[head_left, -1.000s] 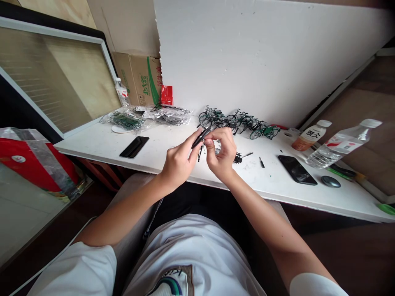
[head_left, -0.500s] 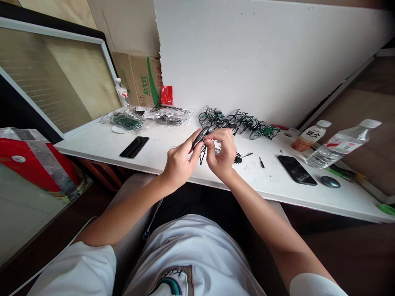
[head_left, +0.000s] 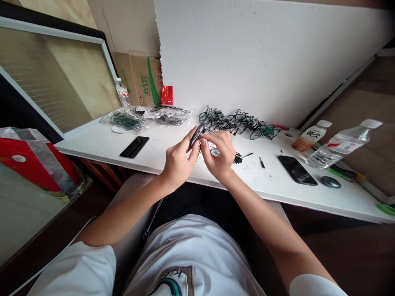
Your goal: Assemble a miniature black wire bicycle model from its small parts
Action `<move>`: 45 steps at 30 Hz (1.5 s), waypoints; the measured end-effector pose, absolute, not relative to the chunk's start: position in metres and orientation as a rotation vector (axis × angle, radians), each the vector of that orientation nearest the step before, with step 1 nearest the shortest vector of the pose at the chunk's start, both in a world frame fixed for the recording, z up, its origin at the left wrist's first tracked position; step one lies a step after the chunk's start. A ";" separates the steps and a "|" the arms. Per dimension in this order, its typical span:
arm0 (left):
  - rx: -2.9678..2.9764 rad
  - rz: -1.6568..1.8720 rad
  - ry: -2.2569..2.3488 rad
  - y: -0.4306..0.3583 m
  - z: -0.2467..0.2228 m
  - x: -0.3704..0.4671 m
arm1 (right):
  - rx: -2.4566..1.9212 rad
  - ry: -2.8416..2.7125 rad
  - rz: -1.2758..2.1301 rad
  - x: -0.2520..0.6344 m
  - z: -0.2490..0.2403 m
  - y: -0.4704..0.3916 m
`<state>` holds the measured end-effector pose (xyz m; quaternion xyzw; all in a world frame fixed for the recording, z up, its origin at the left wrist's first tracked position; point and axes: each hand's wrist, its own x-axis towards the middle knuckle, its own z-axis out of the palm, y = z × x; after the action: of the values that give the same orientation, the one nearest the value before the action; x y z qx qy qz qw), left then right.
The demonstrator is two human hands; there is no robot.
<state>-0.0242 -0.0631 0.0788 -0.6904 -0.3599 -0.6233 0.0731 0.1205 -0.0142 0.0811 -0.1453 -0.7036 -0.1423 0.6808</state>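
My left hand [head_left: 179, 160] is closed on a small dark toy bicycle wheel [head_left: 196, 135], tilted on edge between thumb and fingers above the table's front part. At the wheel's middle, my right hand [head_left: 220, 154] pinches with thumb and forefinger; whatever small piece lies between those fingertips is too little to make out. Below and behind my right hand rest a spoked wheel [head_left: 215, 152] and a black toy bicycle part [head_left: 238, 158], partly covered by the fingers. A row of finished-looking toy bicycles [head_left: 222, 118] in black and green stands beyond both hands.
Plastic bags of parts [head_left: 126, 120] lie at the back left, near a phone [head_left: 135, 147]. A small screwdriver [head_left: 261, 162] is to the right, then another phone [head_left: 297, 170], a brown drink bottle [head_left: 311, 135] and a water bottle [head_left: 342, 144]. A white board [head_left: 247, 53] rises behind.
Both hands have shifted slightly left with the wheel. The wheel has turned a little, showing more of its face. The spoked wheel on the table is more exposed.
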 end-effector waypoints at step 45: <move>-2.059 -1.658 -0.816 -0.062 0.081 -0.031 | -0.371 -1.588 -0.436 0.132 0.088 -0.015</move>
<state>-0.0307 -0.0619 0.0812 -0.7312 -0.2898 -0.5887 0.1863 0.1319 -0.0146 0.0877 -0.1642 -0.7030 -0.1931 0.6645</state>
